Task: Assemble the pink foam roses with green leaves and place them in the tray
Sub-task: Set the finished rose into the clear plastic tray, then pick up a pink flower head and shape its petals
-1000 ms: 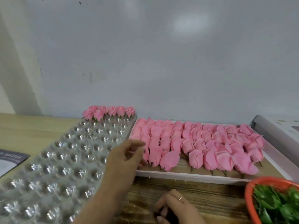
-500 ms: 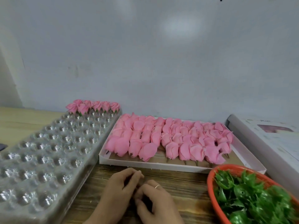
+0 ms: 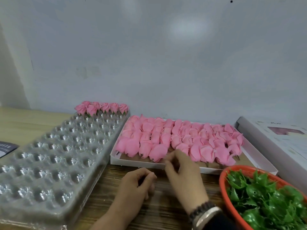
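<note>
Right hand [image 3: 183,173] fingers [image 3: 169,159] are curling at the box's front rose row [image 3: 157,152]; any pinch cannot be told. Left hand [image 3: 137,185] is resting loosely curled on the bench [image 3: 116,188], holding nothing visible.

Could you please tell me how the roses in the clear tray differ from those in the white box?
The tray roses stand upright in one back row with green leaves beneath; the box roses lie on their sides, leafless, bare stems showing. The tray holds only a few; the box is packed full. Both are pink foam.
</note>
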Motion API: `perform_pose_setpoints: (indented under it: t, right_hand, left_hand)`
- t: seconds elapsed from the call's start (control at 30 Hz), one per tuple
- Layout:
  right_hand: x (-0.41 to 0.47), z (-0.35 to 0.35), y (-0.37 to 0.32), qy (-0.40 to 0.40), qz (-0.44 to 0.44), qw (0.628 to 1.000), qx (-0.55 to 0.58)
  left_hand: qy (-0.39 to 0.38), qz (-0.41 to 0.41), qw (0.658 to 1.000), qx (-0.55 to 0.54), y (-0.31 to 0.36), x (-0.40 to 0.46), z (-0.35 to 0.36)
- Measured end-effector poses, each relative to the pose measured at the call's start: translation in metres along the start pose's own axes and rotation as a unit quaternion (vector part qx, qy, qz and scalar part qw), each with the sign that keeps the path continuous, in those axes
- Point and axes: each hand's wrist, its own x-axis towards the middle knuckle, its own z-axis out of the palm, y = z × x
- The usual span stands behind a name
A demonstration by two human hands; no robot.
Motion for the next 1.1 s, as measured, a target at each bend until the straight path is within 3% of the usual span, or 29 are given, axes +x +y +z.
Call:
perform_pose_setpoints:
  t: [0.17,0.33,0.57,0.9,1.1]
  right_hand:
    - [0.042,0.018,0.001,-0.018,0.068,0.99,-0.119]
    - [0.058,0.045,0.0,-0.082,0.158,0.971,-0.159]
    - [0.068,0.059,0.0,-0.095,0.175,0.957,-0.21]
    - [0.08,0.059,0.011,-0.105,0.182,0.966,-0.15]
    - [0.079,0.049,0.018,-0.059,0.164,0.982,-0.077]
  left_hand:
    - [0.009,-0.028,0.999,-0.019,-0.004,0.005,-0.001]
    - [0.006,-0.035,0.999,-0.011,-0.009,0.008,-0.004]
    - [0.001,-0.032,0.999,-0.003,-0.011,0.009,-0.005]
    - [0.004,-0.039,0.999,-0.002,-0.012,0.011,-0.005]
    - [-0.002,-0.052,0.999,-0.013,-0.014,0.011,-0.005]
